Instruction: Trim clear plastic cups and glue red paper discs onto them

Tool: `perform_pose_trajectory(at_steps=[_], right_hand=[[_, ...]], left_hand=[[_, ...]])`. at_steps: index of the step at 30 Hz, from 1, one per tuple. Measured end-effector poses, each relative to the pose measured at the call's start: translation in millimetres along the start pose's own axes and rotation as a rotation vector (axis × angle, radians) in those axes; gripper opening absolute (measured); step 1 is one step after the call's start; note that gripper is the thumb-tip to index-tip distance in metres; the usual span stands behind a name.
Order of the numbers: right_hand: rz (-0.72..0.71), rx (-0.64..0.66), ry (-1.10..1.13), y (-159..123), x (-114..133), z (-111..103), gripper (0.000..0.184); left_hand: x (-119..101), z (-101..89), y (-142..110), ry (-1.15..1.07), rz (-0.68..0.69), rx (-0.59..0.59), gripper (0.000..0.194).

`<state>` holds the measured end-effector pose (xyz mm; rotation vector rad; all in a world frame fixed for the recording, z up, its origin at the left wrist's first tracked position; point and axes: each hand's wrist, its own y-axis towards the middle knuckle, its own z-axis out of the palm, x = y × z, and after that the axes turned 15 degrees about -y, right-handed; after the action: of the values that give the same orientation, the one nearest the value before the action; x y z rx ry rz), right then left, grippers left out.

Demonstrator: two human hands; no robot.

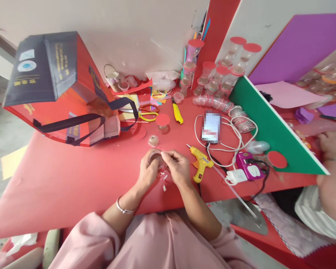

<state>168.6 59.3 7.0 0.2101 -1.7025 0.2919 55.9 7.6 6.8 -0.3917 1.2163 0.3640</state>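
Note:
Near the front middle of the red table, both of my hands are closed around a small clear plastic cup (156, 154). My left hand (149, 170) grips it with the thumb over the rim. At its right edge, the fingertips of my right hand (178, 168) pinch the rim. Fingers hide much of the cup. Small white scraps (164, 188) lie just below my hands. A little dome-shaped clear cup (153, 140) sits just beyond them. Behind that stands a clear cup with a red disc (162, 121) on top. A yellow hot glue gun (201, 163) rests to the right.
A large red-and-black bag (58, 93) stands at the left. Scissors (148, 113) and a yellow cutter (177, 112) lie behind. A phone (211, 127), white cable and purple power socket (248, 166) are at right, before a green divider (271, 130). Another person's arm (334, 157) shows beyond it.

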Motion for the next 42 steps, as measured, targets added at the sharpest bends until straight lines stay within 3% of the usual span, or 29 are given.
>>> perform_pose_trajectory(at_steps=[3, 8, 18, 25, 37, 42], right_hand=[[-0.065, 0.058, 0.005, -1, 3, -2, 0.022], [-0.132, 0.07, -0.023, -1, 2, -2, 0.018], [-0.073, 0.016, -0.047, -1, -2, 0, 0.019], [-0.005, -0.002, 0.014, -1, -2, 2, 0.025], [0.074, 0.155, 0.149, -2, -1, 1, 0.03], [0.129, 0.221, 0.278, 0, 0, 1, 0.023]], left_hand=[[1, -2.9, 4, -0.072, -0.016, -0.038, 0.023], [-6, -7.4, 5, 0.029, 0.037, -0.047, 0.02], [-8, -6.2, 1, 0.196, 0.128, -0.001, 0.025], [-11, -4.0, -2, 0.288, 0.107, 0.026, 0.022], [-8, -5.1, 3, 0.028, 0.049, -0.054, 0.014], [-4, -7.3, 4, -0.03, 0.004, -0.051, 0.017]])
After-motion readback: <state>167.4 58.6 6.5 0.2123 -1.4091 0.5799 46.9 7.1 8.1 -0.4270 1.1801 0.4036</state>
